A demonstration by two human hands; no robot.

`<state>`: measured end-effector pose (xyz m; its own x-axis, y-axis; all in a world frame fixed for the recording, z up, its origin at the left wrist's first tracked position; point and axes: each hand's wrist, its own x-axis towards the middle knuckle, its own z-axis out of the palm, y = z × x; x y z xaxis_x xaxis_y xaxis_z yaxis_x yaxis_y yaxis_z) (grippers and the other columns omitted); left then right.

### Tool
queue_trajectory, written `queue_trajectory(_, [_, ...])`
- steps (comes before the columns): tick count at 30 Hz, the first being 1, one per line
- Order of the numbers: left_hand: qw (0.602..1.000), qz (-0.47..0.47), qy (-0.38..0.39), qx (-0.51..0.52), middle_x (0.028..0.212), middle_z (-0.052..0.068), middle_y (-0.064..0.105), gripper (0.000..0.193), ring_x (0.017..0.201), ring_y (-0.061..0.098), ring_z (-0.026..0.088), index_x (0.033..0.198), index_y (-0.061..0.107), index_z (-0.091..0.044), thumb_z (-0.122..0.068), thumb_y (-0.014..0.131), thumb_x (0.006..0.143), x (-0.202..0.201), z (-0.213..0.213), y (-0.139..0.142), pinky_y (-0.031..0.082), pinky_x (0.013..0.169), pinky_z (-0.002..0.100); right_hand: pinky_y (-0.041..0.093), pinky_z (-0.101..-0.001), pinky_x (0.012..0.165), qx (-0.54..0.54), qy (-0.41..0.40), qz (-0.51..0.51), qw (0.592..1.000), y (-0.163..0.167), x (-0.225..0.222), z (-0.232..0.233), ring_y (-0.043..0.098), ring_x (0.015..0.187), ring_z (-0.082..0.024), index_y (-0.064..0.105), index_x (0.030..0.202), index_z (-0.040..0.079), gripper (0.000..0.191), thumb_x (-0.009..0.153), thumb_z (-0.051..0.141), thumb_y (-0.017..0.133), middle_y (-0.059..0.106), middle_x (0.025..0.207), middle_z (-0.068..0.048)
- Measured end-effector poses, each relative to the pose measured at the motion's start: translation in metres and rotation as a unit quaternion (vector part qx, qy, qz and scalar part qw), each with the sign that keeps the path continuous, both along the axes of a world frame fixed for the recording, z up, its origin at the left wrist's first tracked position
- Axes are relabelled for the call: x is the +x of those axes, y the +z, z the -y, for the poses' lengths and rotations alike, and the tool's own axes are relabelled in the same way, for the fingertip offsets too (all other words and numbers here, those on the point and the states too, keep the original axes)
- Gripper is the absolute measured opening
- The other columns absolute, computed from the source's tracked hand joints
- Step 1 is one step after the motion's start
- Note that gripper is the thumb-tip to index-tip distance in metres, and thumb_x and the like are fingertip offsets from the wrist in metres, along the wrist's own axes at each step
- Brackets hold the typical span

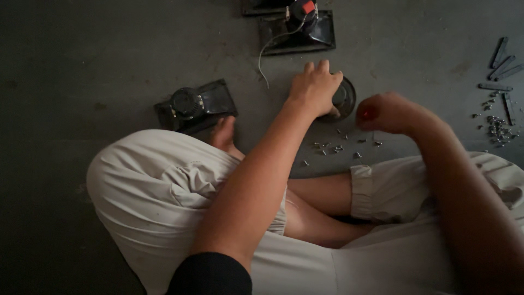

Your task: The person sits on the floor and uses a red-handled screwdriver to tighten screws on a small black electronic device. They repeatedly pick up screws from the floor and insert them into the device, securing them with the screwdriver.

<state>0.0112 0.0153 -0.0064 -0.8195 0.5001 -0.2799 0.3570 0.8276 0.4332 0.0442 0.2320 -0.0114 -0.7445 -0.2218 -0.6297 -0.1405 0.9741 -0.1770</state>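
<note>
I sit cross-legged on a dark floor. My left hand (315, 87) lies on top of a round black speaker part (346, 98) and grips it from above. My right hand (385, 112) is closed around a tool with a red handle (367, 114), just right of that part; the tool's tip is hidden. Several small screws (338, 147) lie scattered on the floor right below both hands.
A black speaker on a square frame (194, 105) sits by my left knee. Another black speaker unit with a red piece and a white wire (297, 27) lies further ahead. Dark metal strips (502, 65) and a pile of screws (496, 128) are at the right.
</note>
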Motion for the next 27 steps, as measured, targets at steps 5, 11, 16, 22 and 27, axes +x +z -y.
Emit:
queue_trajectory(5, [0.999,-0.033,-0.012,0.002,0.152,0.009,0.041,0.081,0.140,0.040,0.039,0.143,0.054,-0.027,-0.030,0.091,0.071,-0.002,-0.005,-0.019,0.054,0.101,0.047,0.058,-0.0431,0.079,0.010,-0.039,0.075,0.996,-0.003,0.008,0.020,0.076,0.085,-0.028,0.079,0.109,0.008,0.030,0.085,0.027,0.075,0.080,0.099,-0.016])
queue_trajectory(11, [0.997,-0.047,-0.017,0.057,0.163,0.010,0.028,0.081,0.145,0.029,0.042,0.143,0.055,-0.042,-0.019,0.087,0.072,-0.007,-0.007,-0.025,0.043,0.109,0.059,0.062,-0.0441,0.079,0.009,-0.088,0.135,0.987,0.016,0.003,0.016,0.077,0.091,-0.029,0.070,0.127,0.015,0.043,0.086,0.026,0.074,0.080,0.110,-0.012])
queue_trajectory(16, [0.996,-0.052,0.047,0.051,0.158,0.017,0.030,0.101,0.141,0.027,0.043,0.144,0.047,-0.025,-0.055,0.096,0.061,-0.011,0.003,-0.014,0.041,0.104,0.066,0.055,-0.0451,0.092,-0.166,-0.167,-0.061,0.970,0.037,0.001,-0.031,0.070,0.104,-0.029,0.055,0.142,0.003,0.056,0.090,0.015,0.074,0.070,0.120,-0.018])
queue_trajectory(22, [0.997,-0.074,-0.019,-0.005,0.144,0.004,0.046,0.064,0.136,0.042,0.032,0.134,0.060,-0.032,-0.028,0.085,0.076,-0.005,-0.008,-0.028,0.044,0.103,0.064,0.058,-0.0397,0.097,-0.309,-0.222,-0.262,0.887,0.027,-0.008,-0.060,0.069,0.113,-0.028,0.056,0.139,-0.006,0.046,0.103,0.016,0.075,0.069,0.124,-0.020])
queue_trajectory(27, [0.996,-0.054,-0.033,0.060,0.139,0.001,0.051,0.064,0.131,0.048,0.028,0.136,0.059,-0.033,-0.020,0.083,0.078,-0.007,-0.008,-0.039,0.046,0.107,0.049,0.056,-0.0310,0.075,-0.318,-0.332,-0.256,0.850,0.021,-0.010,-0.042,0.067,0.090,-0.017,0.052,0.130,-0.004,0.043,0.109,0.028,0.072,0.070,0.111,-0.015])
